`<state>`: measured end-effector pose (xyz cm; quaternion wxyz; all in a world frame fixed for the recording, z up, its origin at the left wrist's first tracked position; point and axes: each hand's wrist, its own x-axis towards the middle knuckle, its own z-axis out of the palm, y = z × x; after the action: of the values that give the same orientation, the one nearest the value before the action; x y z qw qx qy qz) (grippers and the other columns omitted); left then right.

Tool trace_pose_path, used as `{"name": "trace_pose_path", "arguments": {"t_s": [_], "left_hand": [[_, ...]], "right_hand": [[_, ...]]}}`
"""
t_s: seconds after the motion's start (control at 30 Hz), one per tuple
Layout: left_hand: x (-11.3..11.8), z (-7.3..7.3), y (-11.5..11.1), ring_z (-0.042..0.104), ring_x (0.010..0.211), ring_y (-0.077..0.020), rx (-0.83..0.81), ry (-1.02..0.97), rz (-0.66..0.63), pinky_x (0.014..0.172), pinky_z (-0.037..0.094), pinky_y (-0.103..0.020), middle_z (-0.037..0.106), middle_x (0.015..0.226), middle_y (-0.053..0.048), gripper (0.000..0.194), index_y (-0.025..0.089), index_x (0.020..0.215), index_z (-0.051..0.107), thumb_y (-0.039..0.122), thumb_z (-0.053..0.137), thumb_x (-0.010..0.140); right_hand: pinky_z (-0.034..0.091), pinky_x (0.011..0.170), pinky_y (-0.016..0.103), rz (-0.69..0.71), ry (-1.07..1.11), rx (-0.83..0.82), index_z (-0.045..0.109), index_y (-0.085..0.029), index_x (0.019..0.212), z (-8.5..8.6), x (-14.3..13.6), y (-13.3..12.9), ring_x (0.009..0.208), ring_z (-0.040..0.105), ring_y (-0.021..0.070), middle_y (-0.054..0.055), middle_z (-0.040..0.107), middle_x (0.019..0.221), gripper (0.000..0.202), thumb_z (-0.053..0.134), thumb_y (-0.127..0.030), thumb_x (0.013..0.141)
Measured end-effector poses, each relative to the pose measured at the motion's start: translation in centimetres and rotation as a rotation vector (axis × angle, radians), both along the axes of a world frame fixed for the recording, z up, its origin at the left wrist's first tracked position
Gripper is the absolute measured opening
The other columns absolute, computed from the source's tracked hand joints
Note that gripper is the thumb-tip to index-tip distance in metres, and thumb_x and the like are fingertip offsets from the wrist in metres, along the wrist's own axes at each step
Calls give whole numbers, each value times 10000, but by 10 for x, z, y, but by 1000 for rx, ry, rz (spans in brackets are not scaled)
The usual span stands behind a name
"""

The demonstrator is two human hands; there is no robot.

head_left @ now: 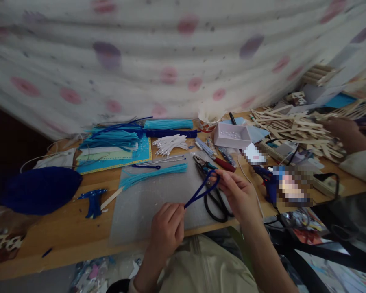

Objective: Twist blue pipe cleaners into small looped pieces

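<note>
A dark blue pipe cleaner (pixel 198 197) is bent into a long loop between my hands, above a grey mat (pixel 140 215). My left hand (pixel 168 224) is closed round its lower end. The rounded top of the loop is pinched by the fingers of my right hand (pixel 237 194). Behind the loop, pliers and black-handled scissors (pixel 218 209) lie on the mat. Light blue pipe cleaners (pixel 158 174) lie in a bundle on the mat, with a small dark blue looped piece (pixel 146 166) just beyond them.
A dark blue oval (pixel 42 189) and small blue bundle (pixel 94 202) lie left. White stems (pixel 171 144), a paper cup (pixel 209 122) and white box (pixel 232 135) stand behind. Right are a glue gun (pixel 266 181), wooden sticks (pixel 293 128) and another person's hand (pixel 343 132).
</note>
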<state>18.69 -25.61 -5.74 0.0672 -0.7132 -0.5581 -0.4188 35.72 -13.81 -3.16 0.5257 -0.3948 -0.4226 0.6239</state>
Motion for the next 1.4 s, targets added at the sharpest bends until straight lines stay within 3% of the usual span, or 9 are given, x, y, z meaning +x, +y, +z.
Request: {"name": "trace_pose_path", "arguments": {"t_s": [0.13,0.23,0.43,0.63,0.8,0.93,1.03,1.2,1.4], "left_hand": [[0,-1,1,638,802,-190,58,17,27,722,560,-302,713,864,-94,226,129,1002,632,37,464,882],[-2,-3,5,646,810,-195,55,63,-12,730,569,-310,729,894,-102,274,116,1028,644,35,431,876],[-6,-2,5,664,831,-204,69,134,-46,750,581,-330,744,931,-111,331,110,1098,645,51,422,860],[-7,-7,-3,680,820,-191,100,86,-36,759,577,-311,748,906,-110,309,115,1090,638,37,449,859],[-14,-14,-10,689,769,-191,154,63,96,715,584,-321,747,860,-94,277,147,1067,640,36,491,861],[-8,-12,-8,685,772,-192,159,32,101,702,592,-321,744,858,-104,267,135,1043,637,20,484,857],[0,-10,-5,683,804,-197,138,29,48,719,594,-322,748,892,-109,336,128,1109,638,25,448,852],[3,-15,-2,682,853,-205,81,83,-6,761,592,-327,749,969,-131,450,107,1274,580,52,408,862],[2,-20,-2,683,837,-209,95,43,-37,739,602,-331,748,937,-132,435,104,1240,599,37,403,857]], "right_hand": [[522,912,373,-48,-223,106,781,-252,893,8,-2,-9,947,687,219,44,767,1037,252,738,-463,763],[536,902,408,99,-308,147,790,-230,852,13,-8,-17,1013,681,269,76,761,1070,348,688,-552,770],[570,796,368,262,-289,111,780,-226,938,8,-14,-21,828,728,234,78,784,939,331,665,-511,815],[582,790,333,60,53,91,778,-263,734,3,0,-5,771,717,187,34,781,841,208,798,-466,692],[557,903,405,-109,133,103,777,-274,782,14,21,9,845,722,207,25,777,878,180,802,-430,696],[512,967,410,-3,-61,145,768,-250,717,4,13,-7,991,692,239,48,769,987,211,731,-450,773],[483,996,434,176,-152,145,785,-258,856,-4,-4,-24,1113,649,277,75,750,1104,232,708,-467,792],[555,862,393,266,-221,72,793,-232,882,-3,-20,-33,928,718,260,92,777,1008,283,700,-484,793],[569,808,380,73,-49,34,790,-245,753,-3,-9,-15,827,718,230,64,786,906,293,725,-531,748]]}}
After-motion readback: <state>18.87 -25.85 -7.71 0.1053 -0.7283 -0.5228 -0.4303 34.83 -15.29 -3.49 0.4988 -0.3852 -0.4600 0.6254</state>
